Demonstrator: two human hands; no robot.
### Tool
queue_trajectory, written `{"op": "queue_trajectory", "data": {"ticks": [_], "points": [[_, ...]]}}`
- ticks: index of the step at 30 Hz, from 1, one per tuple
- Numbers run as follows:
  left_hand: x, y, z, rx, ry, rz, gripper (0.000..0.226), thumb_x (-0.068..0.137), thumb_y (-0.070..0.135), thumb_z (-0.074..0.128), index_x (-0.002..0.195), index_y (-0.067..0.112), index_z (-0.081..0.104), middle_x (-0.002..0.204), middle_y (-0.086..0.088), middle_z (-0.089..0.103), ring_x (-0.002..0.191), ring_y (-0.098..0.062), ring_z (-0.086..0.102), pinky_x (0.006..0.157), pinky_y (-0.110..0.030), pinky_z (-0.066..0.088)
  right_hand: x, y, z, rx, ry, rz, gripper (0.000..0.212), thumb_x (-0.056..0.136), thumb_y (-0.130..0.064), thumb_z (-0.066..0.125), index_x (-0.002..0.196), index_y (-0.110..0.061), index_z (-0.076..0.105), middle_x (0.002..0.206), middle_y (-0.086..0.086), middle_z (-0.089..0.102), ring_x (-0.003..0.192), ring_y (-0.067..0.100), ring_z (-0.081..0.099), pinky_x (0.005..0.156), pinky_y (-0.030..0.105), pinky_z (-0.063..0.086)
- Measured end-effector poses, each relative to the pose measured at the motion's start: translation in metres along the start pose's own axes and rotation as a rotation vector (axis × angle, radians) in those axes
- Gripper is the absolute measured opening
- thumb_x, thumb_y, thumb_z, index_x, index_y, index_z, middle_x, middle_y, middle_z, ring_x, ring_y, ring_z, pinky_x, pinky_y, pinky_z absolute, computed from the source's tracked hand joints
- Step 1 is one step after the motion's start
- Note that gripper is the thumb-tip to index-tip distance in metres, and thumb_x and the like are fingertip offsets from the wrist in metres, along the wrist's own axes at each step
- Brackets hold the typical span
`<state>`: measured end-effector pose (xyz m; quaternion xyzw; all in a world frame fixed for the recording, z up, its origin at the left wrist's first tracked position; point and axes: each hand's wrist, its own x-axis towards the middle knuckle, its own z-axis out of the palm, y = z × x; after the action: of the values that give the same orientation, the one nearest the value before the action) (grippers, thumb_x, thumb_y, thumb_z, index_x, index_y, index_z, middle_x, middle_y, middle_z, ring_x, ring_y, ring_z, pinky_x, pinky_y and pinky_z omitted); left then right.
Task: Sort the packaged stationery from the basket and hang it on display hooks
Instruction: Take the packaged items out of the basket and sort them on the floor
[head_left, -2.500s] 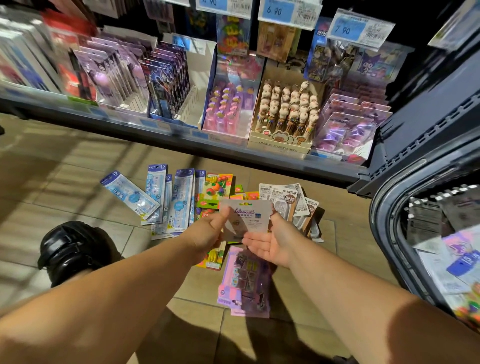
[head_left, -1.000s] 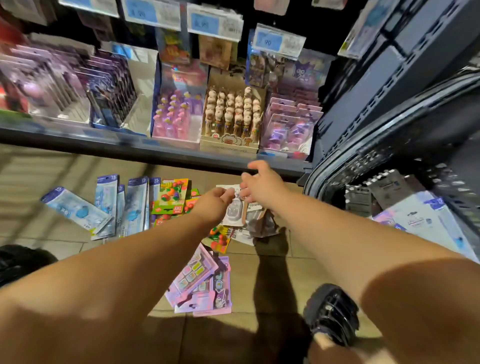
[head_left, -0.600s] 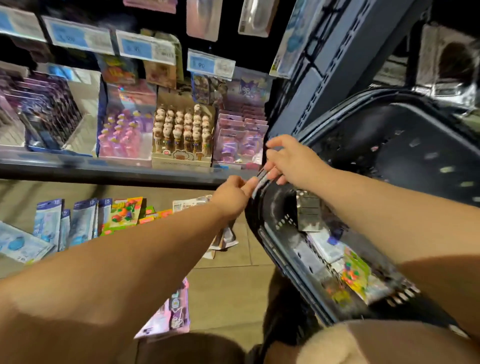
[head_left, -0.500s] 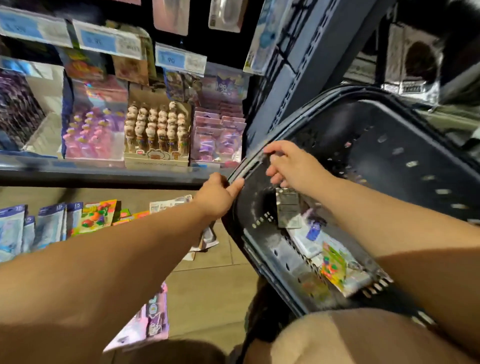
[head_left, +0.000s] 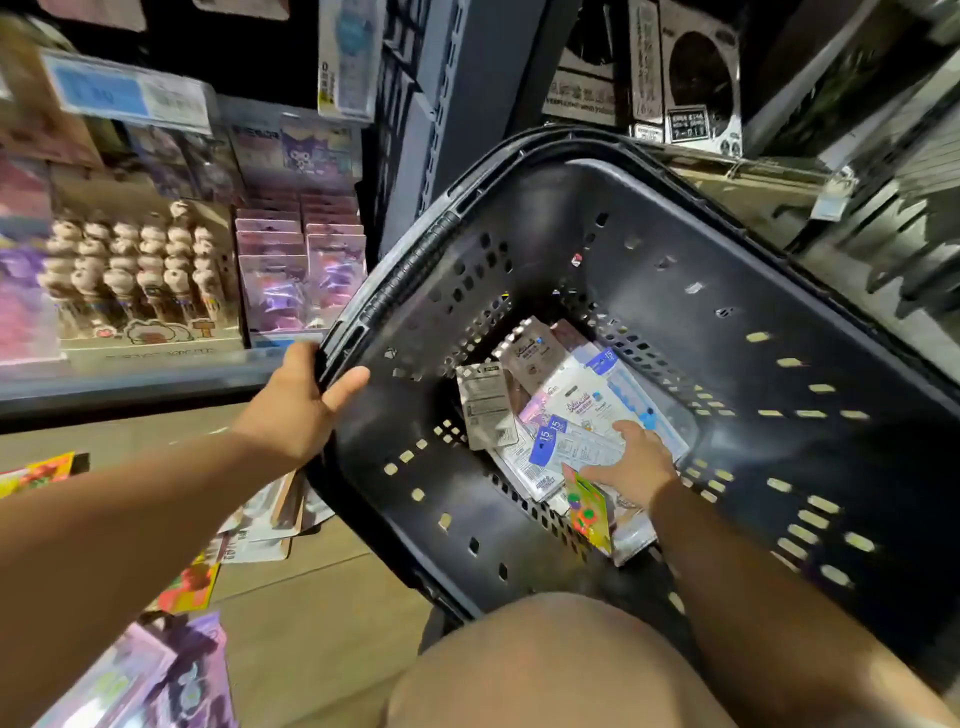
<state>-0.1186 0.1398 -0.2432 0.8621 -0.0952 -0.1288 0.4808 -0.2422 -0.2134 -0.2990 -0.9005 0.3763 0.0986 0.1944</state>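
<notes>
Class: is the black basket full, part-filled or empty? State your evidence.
Part-filled, nearly empty: packets cover only the basket floor, its perforated walls bare above; the right hand touches them.

The tilted basket (head_left: 649, 228) has a wide-open mouth, with free room above the packets (head_left: 576, 402) heaped at its bottom. The left hand (head_left: 298, 410) grips the rim's left corner, the right hand (head_left: 631, 465) rests on the heap, and a knee (head_left: 545, 665) crowds the near edge.

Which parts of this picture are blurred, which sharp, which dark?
Head view: the pen display and price tag at left are blurred; the packets in the basket by the right hand are sharper; the top is dark; the wide lens bends the basket rim.
</notes>
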Motion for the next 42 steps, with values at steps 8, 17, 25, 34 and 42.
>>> {"op": "queue_trajectory", "data": {"ticks": [8, 17, 25, 34, 42], "points": [[0.003, -0.007, 0.001, 0.116, -0.047, -0.11, 0.052, 0.093, 0.045, 0.051, 0.13, 0.009, 0.039, 0.106, -0.014, 0.055, 0.093, -0.031, 0.053, 0.08, -0.036, 0.037, 0.004, 0.027, 0.044, -0.221, -0.091, 0.103, 0.104, 0.063, -0.042, 0.083, 0.148, -0.031, 0.023, 0.152, 0.008, 0.027, 0.14, 0.033, 0.026, 0.112, 0.053, 0.03], [0.001, -0.005, -0.003, 0.168, -0.083, -0.147, 0.042, 0.093, 0.046, 0.05, 0.115, 0.011, 0.041, 0.103, -0.016, 0.059, 0.091, -0.032, 0.055, 0.077, -0.037, 0.037, 0.021, 0.032, 0.049, -0.364, 0.073, 0.086, 0.088, 0.075, -0.058, 0.068, 0.144, -0.024, 0.027, 0.144, 0.01, 0.03, 0.134, 0.029, 0.026, 0.108, 0.044, 0.028], [-0.002, -0.003, 0.001, 0.159, -0.068, -0.136, 0.032, 0.094, 0.038, 0.052, 0.113, 0.016, 0.04, 0.103, -0.013, 0.058, 0.091, -0.03, 0.055, 0.078, -0.034, 0.035, 0.038, 0.043, 0.039, -0.376, -0.082, 0.068, 0.135, 0.054, -0.052, 0.088, 0.152, -0.029, -0.002, 0.16, 0.005, -0.002, 0.148, 0.029, 0.008, 0.116, 0.052, 0.017], [0.008, -0.003, -0.002, 0.171, -0.042, -0.16, 0.043, 0.084, 0.045, 0.058, 0.116, 0.02, 0.045, 0.106, -0.013, 0.063, 0.094, -0.031, 0.061, 0.09, -0.043, 0.045, 0.047, 0.05, 0.054, -0.444, -0.075, -0.018, 0.097, 0.055, -0.06, 0.077, 0.134, -0.024, 0.034, 0.133, 0.005, 0.047, 0.125, 0.026, 0.045, 0.103, 0.038, 0.037], [0.012, 0.001, -0.004, 0.194, -0.041, -0.144, 0.059, 0.069, 0.062, 0.054, 0.111, 0.02, 0.048, 0.096, -0.006, 0.064, 0.09, -0.031, 0.062, 0.091, -0.048, 0.047, 0.033, 0.057, 0.077, -0.408, 0.03, -0.115, 0.064, 0.074, -0.039, 0.065, 0.129, -0.025, 0.036, 0.125, 0.001, 0.055, 0.11, 0.024, 0.058, 0.087, 0.033, 0.049]]}}
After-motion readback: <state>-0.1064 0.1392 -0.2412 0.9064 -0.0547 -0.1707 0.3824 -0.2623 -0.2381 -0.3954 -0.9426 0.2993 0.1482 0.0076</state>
